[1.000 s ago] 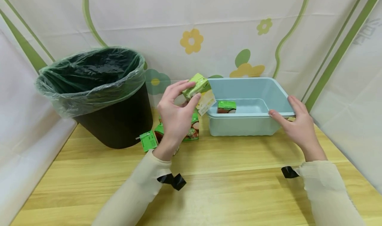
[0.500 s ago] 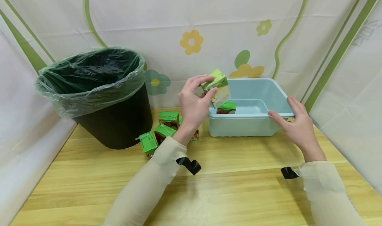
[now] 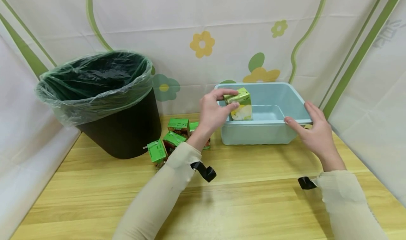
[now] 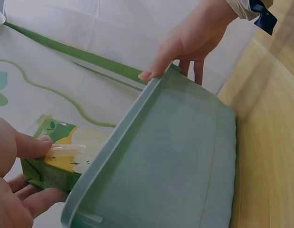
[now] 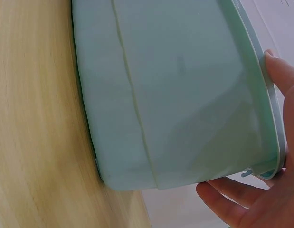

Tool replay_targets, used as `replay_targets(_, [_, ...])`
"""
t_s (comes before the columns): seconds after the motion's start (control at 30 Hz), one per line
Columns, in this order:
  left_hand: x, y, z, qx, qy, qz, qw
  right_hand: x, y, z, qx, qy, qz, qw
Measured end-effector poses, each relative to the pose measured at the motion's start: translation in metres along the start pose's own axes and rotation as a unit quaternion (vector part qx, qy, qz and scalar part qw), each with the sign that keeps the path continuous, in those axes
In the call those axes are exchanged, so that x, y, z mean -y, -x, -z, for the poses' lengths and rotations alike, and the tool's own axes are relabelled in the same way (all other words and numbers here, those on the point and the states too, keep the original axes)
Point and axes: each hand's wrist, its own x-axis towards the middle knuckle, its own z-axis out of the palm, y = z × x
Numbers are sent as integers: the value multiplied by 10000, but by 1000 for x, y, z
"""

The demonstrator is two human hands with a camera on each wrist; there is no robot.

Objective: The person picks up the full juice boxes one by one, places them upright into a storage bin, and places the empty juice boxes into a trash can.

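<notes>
Now the left hand (image 3: pixel 215 113) is pinching a small green-and-yellow carton (image 3: pixel 241 108) between thumb and fingers, parted just to its width, inside the near left corner of the light-blue tub (image 3: pixel 260 135); the front rim is hiding the carton's base. The right hand (image 3: pixel 319 139) is holding the near right corner, thumb on the rim, fingers around the end. Apparently placing is under way; the next move seems to be calling for settling the carton, then loosening the pinch.

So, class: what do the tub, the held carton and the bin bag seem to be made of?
Tub: probably plastic, satin; smooth moulded walls and rim. Carton: likely coated card, slightly shiny; printed flat faces, folded edges. Bag: apparently thin plastic film, glossy; wrinkled and partly see-through.
</notes>
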Motion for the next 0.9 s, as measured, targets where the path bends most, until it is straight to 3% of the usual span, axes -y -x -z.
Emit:
replay_targets(0.33, [9,-7,-5,997,-1026,113,9896,0,0,0,29,1,-18,10000])
replay_targets(0.53, [10,-13,-9,1282,-1212,120,9842,0,-1,-1,26,-30,-12,10000])
replay_targets(0.7, [11,-21,-12,1513,-1654,148,9744,0,-2,-1,22,-4,-20,10000])
replay_targets(0.9, [13,-30,-15,1888,-1811,62,9651,-1,-2,-1,43,16,-47,10000])
